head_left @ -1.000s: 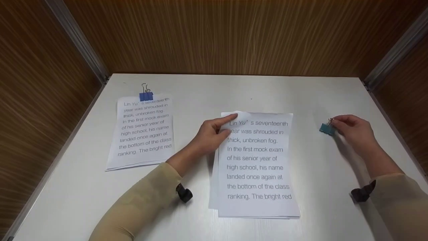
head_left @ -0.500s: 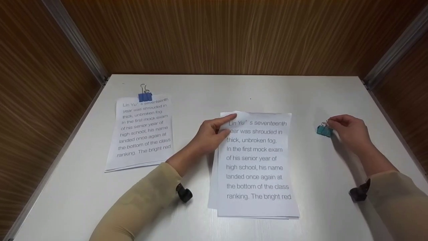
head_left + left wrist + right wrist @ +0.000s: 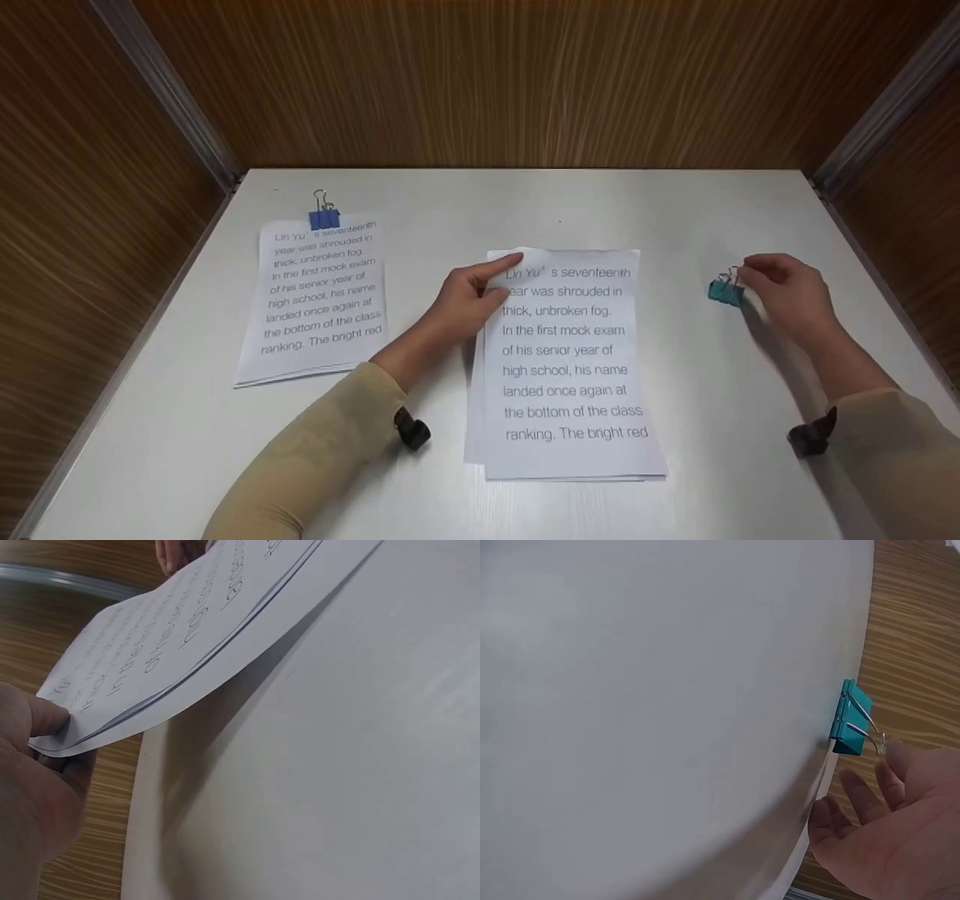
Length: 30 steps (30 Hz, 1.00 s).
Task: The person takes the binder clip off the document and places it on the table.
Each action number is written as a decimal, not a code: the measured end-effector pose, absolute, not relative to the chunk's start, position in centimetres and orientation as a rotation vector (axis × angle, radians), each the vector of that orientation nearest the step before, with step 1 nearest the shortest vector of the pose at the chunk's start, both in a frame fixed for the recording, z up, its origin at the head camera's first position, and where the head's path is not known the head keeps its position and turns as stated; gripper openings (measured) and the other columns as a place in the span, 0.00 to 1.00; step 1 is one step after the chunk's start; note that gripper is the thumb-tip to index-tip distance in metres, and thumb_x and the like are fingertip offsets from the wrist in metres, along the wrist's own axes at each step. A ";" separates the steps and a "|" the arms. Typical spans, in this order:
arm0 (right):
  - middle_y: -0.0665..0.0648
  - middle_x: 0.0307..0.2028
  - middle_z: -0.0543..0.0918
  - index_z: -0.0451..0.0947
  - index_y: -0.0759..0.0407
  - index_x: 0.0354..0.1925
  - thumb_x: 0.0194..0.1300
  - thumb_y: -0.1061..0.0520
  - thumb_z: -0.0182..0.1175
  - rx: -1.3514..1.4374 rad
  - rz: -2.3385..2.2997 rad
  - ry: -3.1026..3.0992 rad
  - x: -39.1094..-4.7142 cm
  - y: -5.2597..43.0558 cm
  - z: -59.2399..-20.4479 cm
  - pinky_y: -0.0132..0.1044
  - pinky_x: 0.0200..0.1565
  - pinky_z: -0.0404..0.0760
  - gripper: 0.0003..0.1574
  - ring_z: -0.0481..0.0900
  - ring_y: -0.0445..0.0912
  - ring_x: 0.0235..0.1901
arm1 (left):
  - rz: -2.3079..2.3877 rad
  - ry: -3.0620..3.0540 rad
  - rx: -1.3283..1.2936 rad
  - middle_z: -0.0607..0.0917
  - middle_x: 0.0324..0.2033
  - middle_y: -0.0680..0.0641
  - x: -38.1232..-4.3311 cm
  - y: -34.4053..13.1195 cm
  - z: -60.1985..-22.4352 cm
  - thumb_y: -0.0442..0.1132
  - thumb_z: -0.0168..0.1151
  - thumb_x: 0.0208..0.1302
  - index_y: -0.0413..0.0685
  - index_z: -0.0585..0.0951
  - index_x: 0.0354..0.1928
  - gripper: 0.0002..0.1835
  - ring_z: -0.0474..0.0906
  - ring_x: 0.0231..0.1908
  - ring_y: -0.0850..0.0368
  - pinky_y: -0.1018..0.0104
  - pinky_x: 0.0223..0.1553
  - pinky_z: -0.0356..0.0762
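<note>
My left hand (image 3: 469,298) pinches the upper left corner of a stack of printed sheets (image 3: 568,371). In the left wrist view its thumb (image 3: 51,717) lies on top of the paper and the other fingers go underneath; the corner is lifted off the table. The sheets are slightly staggered, a lower one sticking out on the left. A teal binder clip (image 3: 726,292) stands on the table to the right, both wire handles raised. Beside it is my right hand (image 3: 787,292), with loosely bent fingers and its thumb tip (image 3: 897,753) right at a handle's end, which shows uncovered.
At the left lies a second printed stack (image 3: 315,300), with a blue binder clip (image 3: 325,219) on its top edge. The white table (image 3: 450,202) is bounded by wood-grain panels (image 3: 510,82) at the back and sides.
The teal clip, tilted in my right fingers a second ago, has shifted slightly left and now stands upright, the fingertips just right of its handle. My left hand keeps its hold on the sheets.
</note>
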State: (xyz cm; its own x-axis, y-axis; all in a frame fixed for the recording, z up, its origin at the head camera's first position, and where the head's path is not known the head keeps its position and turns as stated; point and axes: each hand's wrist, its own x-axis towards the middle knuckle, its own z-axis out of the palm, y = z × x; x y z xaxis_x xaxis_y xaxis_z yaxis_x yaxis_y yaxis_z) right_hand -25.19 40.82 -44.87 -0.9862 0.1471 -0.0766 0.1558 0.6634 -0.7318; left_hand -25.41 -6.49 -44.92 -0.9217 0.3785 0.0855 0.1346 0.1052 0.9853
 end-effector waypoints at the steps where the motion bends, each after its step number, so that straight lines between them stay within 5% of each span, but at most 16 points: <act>1: 0.72 0.71 0.72 0.65 0.64 0.77 0.81 0.33 0.50 0.262 -1.267 2.856 -25.1 40.9 -44.8 0.66 0.72 0.65 0.45 0.63 0.68 0.74 | 1.911 2.200 0.511 0.86 0.61 0.51 -25.6 -6.4 -45.1 0.26 0.57 0.74 0.62 0.78 0.74 0.31 0.90 0.40 0.52 0.69 0.30 0.80; 5: 0.71 0.73 0.71 0.66 0.64 0.76 0.81 0.33 0.51 0.233 -1.261 2.889 -24.4 40.5 -44.2 0.69 0.72 0.63 0.44 0.59 0.69 0.76 | 1.891 2.229 0.458 0.84 0.64 0.53 -26.1 -6.3 -45.5 0.25 0.57 0.74 0.64 0.79 0.73 0.32 0.88 0.44 0.53 0.68 0.35 0.81; 9: 0.67 0.73 0.73 0.69 0.60 0.75 0.79 0.32 0.53 0.176 -1.206 2.941 -23.6 39.4 -43.6 0.50 0.63 0.77 0.43 0.70 0.67 0.70 | 1.851 2.262 0.403 0.82 0.67 0.55 -26.6 -6.1 -45.9 0.25 0.57 0.74 0.66 0.79 0.72 0.33 0.85 0.49 0.56 0.66 0.50 0.80; 14: 0.66 0.69 0.78 0.74 0.60 0.71 0.80 0.39 0.58 -0.008 -1.135 3.031 -22.4 37.6 -42.9 0.36 0.53 0.74 0.35 0.77 0.66 0.63 | 1.775 2.307 0.338 0.76 0.73 0.58 -27.2 -5.9 -46.4 0.26 0.57 0.75 0.66 0.78 0.73 0.33 0.76 0.66 0.60 0.61 0.71 0.68; 19: 0.69 0.62 0.83 0.77 0.62 0.68 0.79 0.51 0.64 -0.202 -1.062 3.098 -20.9 35.4 -42.6 0.44 0.50 0.81 0.27 0.82 0.66 0.56 | 1.712 2.362 0.306 0.72 0.76 0.56 -27.7 -5.7 -46.7 0.26 0.55 0.75 0.61 0.76 0.75 0.31 0.61 0.78 0.59 0.60 0.79 0.55; 24: 0.70 0.64 0.81 0.78 0.65 0.67 0.75 0.57 0.67 -0.331 -0.974 3.111 -20.0 32.9 -42.2 0.64 0.63 0.76 0.27 0.77 0.67 0.65 | 1.609 2.472 0.317 0.72 0.76 0.52 -28.1 -6.0 -46.7 0.28 0.56 0.75 0.54 0.75 0.76 0.30 0.60 0.79 0.56 0.60 0.79 0.55; 30: 0.70 0.64 0.81 0.79 0.63 0.67 0.72 0.59 0.70 -0.461 -0.842 3.098 -18.7 30.5 -42.2 0.66 0.67 0.71 0.28 0.74 0.69 0.68 | 1.240 2.779 0.390 0.71 0.76 0.40 -27.4 -6.1 -45.6 0.38 0.63 0.76 0.48 0.72 0.78 0.31 0.63 0.78 0.45 0.54 0.77 0.60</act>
State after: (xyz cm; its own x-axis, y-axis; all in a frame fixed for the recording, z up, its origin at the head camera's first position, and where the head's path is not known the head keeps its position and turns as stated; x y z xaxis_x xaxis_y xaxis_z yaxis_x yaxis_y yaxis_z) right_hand -18.71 30.55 -42.18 -0.9546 -0.2443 0.1704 -0.2970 0.8253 -0.4803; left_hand -27.39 -6.07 -45.65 -0.9650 0.2598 0.0361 0.2004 0.6413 0.7407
